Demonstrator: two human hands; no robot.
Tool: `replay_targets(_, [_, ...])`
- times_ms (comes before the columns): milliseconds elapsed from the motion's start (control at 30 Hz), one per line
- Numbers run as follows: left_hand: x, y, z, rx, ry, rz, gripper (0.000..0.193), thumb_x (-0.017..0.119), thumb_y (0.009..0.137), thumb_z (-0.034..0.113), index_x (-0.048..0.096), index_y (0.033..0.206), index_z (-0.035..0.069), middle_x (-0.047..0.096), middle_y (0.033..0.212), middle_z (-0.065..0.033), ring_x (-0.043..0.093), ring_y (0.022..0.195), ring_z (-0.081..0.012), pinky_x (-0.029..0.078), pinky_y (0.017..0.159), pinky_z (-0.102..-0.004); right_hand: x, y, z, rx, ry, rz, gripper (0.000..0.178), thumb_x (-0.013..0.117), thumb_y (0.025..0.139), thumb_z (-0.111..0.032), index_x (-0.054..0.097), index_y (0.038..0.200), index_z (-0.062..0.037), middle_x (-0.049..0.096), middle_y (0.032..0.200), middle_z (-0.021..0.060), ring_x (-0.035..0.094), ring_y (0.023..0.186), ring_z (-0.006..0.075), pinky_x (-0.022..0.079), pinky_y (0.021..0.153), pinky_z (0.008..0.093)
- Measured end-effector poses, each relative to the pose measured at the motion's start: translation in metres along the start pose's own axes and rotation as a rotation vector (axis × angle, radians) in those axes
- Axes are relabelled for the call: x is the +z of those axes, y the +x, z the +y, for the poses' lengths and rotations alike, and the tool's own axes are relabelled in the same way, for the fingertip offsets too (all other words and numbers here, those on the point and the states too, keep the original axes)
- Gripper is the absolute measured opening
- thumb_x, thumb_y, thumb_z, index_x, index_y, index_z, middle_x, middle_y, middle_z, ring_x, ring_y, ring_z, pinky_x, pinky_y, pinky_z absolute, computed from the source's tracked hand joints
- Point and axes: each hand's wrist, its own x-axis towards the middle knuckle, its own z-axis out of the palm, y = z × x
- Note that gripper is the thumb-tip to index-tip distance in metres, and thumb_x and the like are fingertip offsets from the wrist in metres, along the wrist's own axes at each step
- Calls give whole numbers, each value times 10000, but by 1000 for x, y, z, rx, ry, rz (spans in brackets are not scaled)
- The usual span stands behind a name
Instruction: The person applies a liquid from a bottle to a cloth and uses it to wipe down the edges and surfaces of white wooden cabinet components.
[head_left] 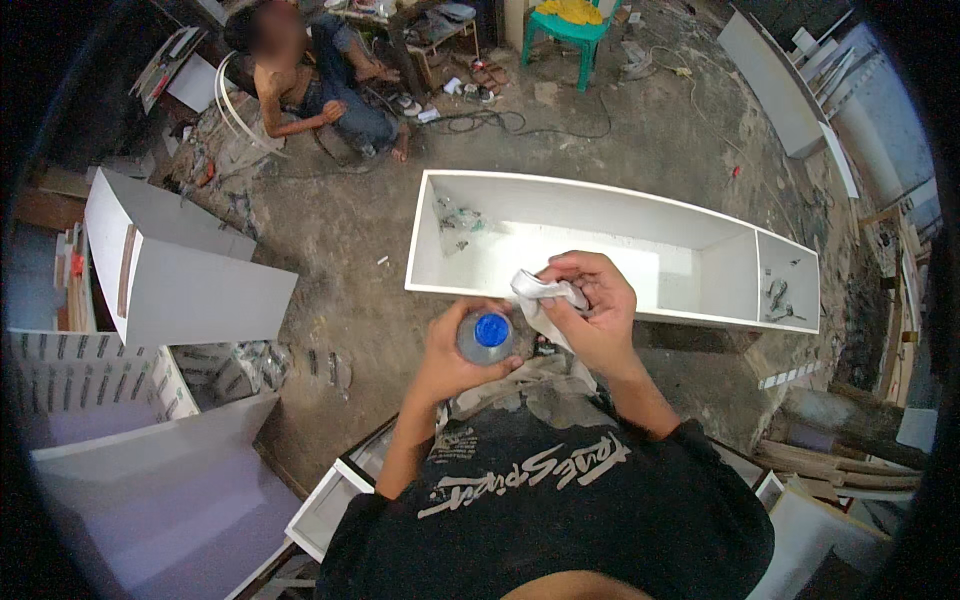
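Note:
My left hand is wrapped round a clear bottle with a blue cap, seen from above in front of my body. In my right hand a crumpled white cloth is pinched between thumb and fingers, part of it hanging down. Both hands are close to the near edge of a long white open box, which has a divider toward its right end. Small clear plastic bags lie in the box's left end, and small metal pieces lie in the right compartment.
A person sits on the floor at the far left. A green chair with a yellow cloth stands at the back, near a black cable. White panels and a lined box stand at left. Boards are stacked at right.

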Motion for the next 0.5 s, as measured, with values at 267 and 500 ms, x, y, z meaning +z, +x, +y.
replay_targets(267, [6, 5, 5, 41, 51, 14, 613, 847, 546, 254, 598, 1049, 7, 683, 889, -127, 684, 819, -215, 524, 751, -326, 4, 4, 2, -340, -476, -292, 287, 678, 703, 34, 705, 982, -31, 686, 985, 130, 657, 835, 242, 520, 716, 322])
replay_targets(500, [-2, 11, 13, -104, 177, -80, 494, 834, 565, 299, 650, 902, -11, 668, 767, -97, 638, 709, -173, 499, 669, -305, 0, -3, 22, -330, -562, -236, 288, 705, 788, -75, 690, 1075, -56, 670, 1059, 127, 663, 897, 259, 525, 783, 332])
